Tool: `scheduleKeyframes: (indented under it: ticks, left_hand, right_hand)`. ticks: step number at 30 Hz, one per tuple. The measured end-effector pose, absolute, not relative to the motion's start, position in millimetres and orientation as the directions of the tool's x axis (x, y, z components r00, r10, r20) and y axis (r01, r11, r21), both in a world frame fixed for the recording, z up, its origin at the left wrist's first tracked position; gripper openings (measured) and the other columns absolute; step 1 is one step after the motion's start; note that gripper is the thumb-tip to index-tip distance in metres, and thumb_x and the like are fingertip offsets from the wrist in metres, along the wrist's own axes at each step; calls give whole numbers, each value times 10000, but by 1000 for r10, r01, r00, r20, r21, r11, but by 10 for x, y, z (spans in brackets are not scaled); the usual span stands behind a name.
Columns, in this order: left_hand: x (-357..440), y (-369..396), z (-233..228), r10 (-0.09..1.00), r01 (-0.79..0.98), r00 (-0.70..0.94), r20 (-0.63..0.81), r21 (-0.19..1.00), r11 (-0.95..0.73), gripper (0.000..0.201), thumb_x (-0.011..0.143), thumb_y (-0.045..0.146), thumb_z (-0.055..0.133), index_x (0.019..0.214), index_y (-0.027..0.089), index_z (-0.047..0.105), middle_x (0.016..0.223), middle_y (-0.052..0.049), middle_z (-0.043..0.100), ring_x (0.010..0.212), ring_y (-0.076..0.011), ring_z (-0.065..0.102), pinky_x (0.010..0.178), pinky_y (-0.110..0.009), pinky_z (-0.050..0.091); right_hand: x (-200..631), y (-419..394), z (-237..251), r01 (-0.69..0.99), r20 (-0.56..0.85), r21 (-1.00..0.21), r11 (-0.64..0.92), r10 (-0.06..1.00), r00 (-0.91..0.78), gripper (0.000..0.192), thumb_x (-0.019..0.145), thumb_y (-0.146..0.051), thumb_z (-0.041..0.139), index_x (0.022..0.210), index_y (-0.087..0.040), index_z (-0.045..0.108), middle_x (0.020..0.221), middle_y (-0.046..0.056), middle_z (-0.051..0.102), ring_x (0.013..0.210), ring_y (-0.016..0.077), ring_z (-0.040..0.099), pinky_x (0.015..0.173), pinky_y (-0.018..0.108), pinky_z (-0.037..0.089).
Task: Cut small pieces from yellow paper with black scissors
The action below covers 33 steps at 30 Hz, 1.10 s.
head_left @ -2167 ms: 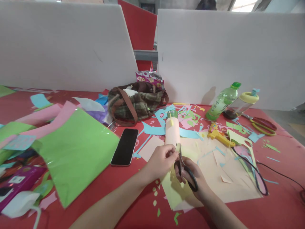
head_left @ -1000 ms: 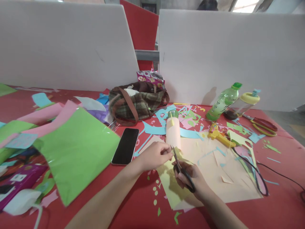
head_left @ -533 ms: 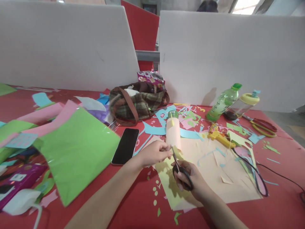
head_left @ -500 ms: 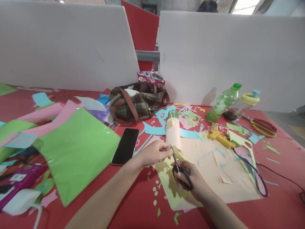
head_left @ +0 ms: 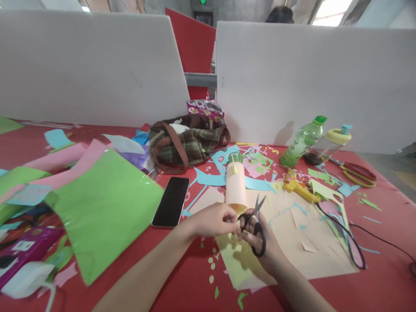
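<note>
My right hand [head_left: 264, 251] grips black-handled scissors [head_left: 256, 223], blades parted and pointing up and away over the table. My left hand [head_left: 212, 220] pinches a small yellow paper scrap [head_left: 234, 225] right beside the scissor handles; both hands almost touch. Under them lies a pale yellow sheet [head_left: 240, 266] on a larger peach sheet [head_left: 312, 247]. Just beyond the hands lies a peach paper-wrapped bottle [head_left: 235, 184] with a green cap.
A black phone [head_left: 171, 201] lies left of my hands, beside a large green sheet [head_left: 104, 208]. Farther back sit a plaid bag [head_left: 188, 141], a green bottle [head_left: 303, 139], a yellow glue gun [head_left: 297, 185] with its black cord, and red-yellow scissors [head_left: 355, 171]. Paper scraps litter the red table [head_left: 386, 277].
The scissors left the yellow paper and swung so the parted blades point up and away. My left hand dropped closer to my right hand, pinching a small scrap.
</note>
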State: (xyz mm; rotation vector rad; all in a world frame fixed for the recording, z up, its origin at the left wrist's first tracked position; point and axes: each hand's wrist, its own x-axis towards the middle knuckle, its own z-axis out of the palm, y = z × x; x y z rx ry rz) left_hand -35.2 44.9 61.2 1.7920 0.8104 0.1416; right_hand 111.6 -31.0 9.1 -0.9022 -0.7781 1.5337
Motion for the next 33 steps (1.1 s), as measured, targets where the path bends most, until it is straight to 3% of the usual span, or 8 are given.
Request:
scheduleKeyframes:
  ticks: [5, 19, 33]
  left_hand:
    - [-309, 398, 576, 535, 450, 795, -285, 869, -206, 189, 652, 213, 437, 492, 155, 355, 464, 56, 309, 428, -54, 266, 402, -190, 198]
    - [-305, 400, 569, 450, 402, 861, -237, 859, -317, 195, 685, 199, 437, 512, 157, 358, 471, 55, 333, 426, -52, 298, 402, -189, 199]
    - [-191, 332, 521, 673, 485, 707, -217, 841, -239, 225, 728, 309, 434, 574, 149, 464, 507, 43, 408, 472, -73, 358, 427, -181, 246]
  right_hand:
    - [1116, -302, 103, -427, -147, -895, -129, 989, 10, 347, 610, -168, 682, 852, -251, 446, 747, -29, 520, 698, 139, 509, 601, 238, 400]
    - [1131, -328, 89, -383, -170, -903, -193, 981, -92, 324, 652, -143, 644, 867, -229, 418, 718, -29, 513, 621, 116, 499, 572, 234, 384]
    - [1137, -289, 95, -382, -160, -920, -92, 976, 150, 317, 624, -158, 662, 838, -251, 447, 716, -44, 507, 554, 97, 456, 505, 203, 351]
